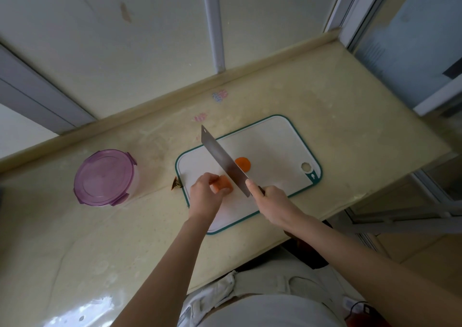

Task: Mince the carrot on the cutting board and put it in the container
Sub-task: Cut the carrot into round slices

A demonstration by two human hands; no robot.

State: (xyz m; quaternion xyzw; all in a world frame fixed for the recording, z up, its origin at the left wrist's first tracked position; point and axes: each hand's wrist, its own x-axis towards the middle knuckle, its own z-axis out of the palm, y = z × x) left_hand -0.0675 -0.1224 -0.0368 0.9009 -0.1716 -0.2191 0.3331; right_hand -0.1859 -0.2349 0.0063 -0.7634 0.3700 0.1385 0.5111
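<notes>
The single wide head view looks steeply down onto the counter (337,116). It faces the wall (112,52) behind, close above the cutting board (275,146).

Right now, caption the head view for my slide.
Left hand holds carrot on cutting board; right hand grips cleaver beside it; lidded container nearby.

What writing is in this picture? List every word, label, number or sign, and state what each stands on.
No text here can be read.
On the countertop, pink and blue mark: too blurred to read.
Nearer the cutting board, pink mark: too blurred to read.
On the board's teal corner, white symbol: too small to read.
On the cleaver and container lid: no lettering visible.
</notes>
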